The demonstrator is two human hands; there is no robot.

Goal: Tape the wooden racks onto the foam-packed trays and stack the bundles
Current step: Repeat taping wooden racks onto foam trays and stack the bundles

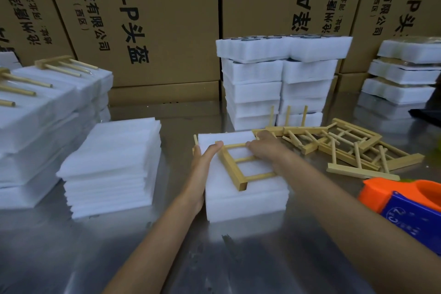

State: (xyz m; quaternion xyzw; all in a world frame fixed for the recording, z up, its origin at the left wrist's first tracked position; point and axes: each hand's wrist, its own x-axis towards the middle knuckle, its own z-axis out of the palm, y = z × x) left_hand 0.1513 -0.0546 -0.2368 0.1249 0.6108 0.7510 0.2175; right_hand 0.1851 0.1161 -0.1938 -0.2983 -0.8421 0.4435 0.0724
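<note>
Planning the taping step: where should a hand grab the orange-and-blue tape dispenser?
Probably by the orange curved handle of the orange-and-blue plastic tape dispenser, coming from above on the right-hand side. Its arched top faces up with nothing on it, it lies at the table's right edge, and the loose wooden racks crowd its far side.

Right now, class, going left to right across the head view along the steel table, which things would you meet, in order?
Finished bundles with racks on top → stack of foam sheets → left hand → wooden rack on the foam-packed tray → right hand → pile of loose racks → orange tape dispenser.
</note>
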